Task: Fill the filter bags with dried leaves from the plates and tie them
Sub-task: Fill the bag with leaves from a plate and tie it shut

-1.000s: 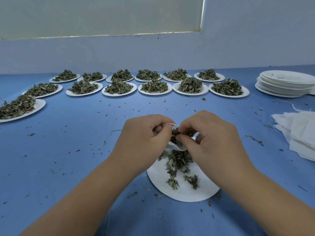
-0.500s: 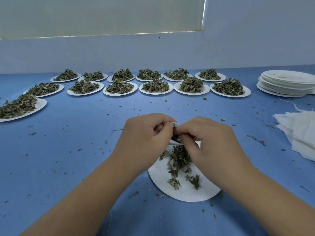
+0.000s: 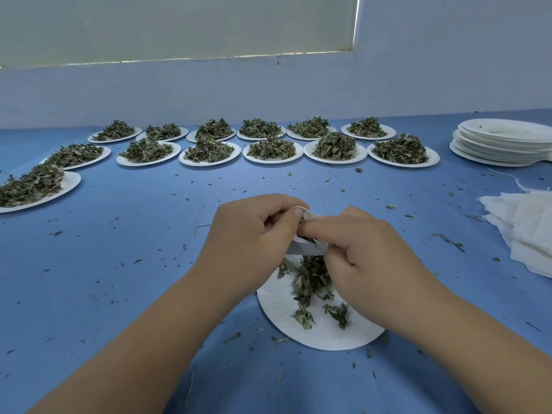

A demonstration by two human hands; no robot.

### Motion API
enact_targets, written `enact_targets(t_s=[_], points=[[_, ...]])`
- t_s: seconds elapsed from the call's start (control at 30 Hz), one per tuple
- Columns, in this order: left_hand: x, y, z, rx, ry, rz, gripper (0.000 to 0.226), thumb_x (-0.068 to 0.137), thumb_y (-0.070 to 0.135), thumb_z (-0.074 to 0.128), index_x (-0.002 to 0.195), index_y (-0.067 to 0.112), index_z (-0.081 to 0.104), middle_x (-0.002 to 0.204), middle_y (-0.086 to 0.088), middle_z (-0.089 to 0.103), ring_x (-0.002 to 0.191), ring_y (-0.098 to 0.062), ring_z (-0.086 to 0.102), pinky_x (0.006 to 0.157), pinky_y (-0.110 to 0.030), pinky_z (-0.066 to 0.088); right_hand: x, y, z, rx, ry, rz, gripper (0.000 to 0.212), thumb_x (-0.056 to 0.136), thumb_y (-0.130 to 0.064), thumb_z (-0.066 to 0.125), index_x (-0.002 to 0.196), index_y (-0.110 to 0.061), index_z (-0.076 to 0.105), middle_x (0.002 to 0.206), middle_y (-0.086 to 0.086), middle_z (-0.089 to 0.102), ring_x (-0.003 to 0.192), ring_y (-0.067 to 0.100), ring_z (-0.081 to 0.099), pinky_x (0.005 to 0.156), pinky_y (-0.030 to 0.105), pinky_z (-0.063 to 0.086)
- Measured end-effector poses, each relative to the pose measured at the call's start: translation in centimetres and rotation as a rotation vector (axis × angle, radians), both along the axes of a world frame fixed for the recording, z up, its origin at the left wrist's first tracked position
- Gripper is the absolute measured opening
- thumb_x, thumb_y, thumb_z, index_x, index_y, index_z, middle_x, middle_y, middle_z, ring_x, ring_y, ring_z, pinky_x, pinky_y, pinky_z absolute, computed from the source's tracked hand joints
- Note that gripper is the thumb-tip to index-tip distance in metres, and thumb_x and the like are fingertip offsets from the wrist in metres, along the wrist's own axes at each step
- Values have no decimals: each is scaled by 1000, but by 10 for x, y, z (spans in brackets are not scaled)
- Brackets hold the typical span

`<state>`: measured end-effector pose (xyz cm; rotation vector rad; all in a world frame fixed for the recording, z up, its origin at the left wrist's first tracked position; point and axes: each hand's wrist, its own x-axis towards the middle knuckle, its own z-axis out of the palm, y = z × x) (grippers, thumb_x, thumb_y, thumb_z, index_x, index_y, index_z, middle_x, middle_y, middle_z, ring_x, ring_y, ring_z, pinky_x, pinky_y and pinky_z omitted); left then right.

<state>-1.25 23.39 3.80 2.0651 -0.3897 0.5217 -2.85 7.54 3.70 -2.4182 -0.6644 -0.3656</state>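
Head camera is looking down at a blue table (image 3: 119, 234) where a person is working over the near plate (image 3: 322, 336), a white paper plate lying between the forearms. The left hand (image 3: 254, 234) is gripping a white filter bag (image 3: 307, 249), its fingers curling tightly and the thumb pressing the bag's upper edge. The right hand (image 3: 367, 255) is meeting it from the other side, with the forefinger and thumb closing on the same bag at its mouth and the other fingers folding into the palm. Both hands are holding the bag just above the far edge of the near plate, and dark leaf bits are showing at its opening; how full it is cannot be told. A small scatter of dried leaves (image 3: 310, 279) is lying on the near plate, partly under the right hand.

Along the far side of the table, heaped plates (image 3: 209, 163) are sitting in two rows, each carrying a mound of the same leaves, and the rows are curving toward the left edge. A stack of empty plates (image 3: 501, 141) is standing at the far right. Nearer, at the right edge, a pile of spare filter bags (image 3: 531, 231) is lying flat. Leaf crumbs (image 3: 448, 239) are dotting the cloth all around. A pale wall (image 3: 268, 85) is rising behind the table.
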Motion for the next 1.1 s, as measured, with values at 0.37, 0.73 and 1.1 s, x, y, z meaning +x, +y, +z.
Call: enact_targets(t_s=[0.37,0.73,1.1], points=[[11,20,7,-158,-72,189,22,93,25,60,77,39,67,61,11,58,49,-1,44,47,-10,34,5,-21,5,-177,149,-108,49,74,-70,38,115,-47,56,103,-25,51,83,-9,49,69,19,39],[10,19,6,-52,-119,220,25,93,22,59,80,44,63,70,11,63,67,-7,55,57,-15,42,-3,-12,-3,-486,147,-45,97,53,-97,31,138,-50,18,134,-21,19,123,6,27,81,26,31],[12,20,3,-18,-130,228,17,94,20,58,87,33,67,69,9,62,66,-10,53,53,-12,38,1,-14,-3,-479,171,33,51,81,-65,48,130,-50,45,121,-21,35,109,3,37,84,26,43]])
